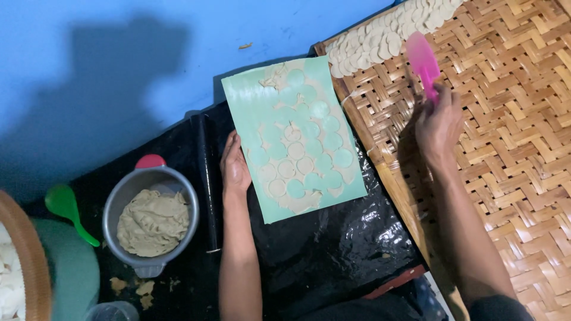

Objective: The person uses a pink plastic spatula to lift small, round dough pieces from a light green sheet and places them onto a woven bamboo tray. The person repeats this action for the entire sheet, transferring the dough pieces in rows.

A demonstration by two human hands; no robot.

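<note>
A light green mat point(244, 95) lies on black plastic sheeting and carries a thin sheet of beige dough point(297, 166) cut into rounds, several of them lifted out. My left hand point(234, 167) rests flat on the mat's left edge, fingers together, holding nothing. My right hand point(439, 122) hovers over a woven bamboo tray point(511, 148) and grips a pink plastic spatula point(423, 57), blade pointing up. Several pale dough discs point(386, 35) lie overlapping in rows along the tray's top left corner.
A black rolling pin point(206, 178) lies just left of my left hand. A grey metal bowl point(122, 196) of beige dough stands at lower left, with a green spoon point(68, 209) beside it. Blue floor point(119, 53) fills the upper left. Black plastic sheeting point(333, 249) covers the work area.
</note>
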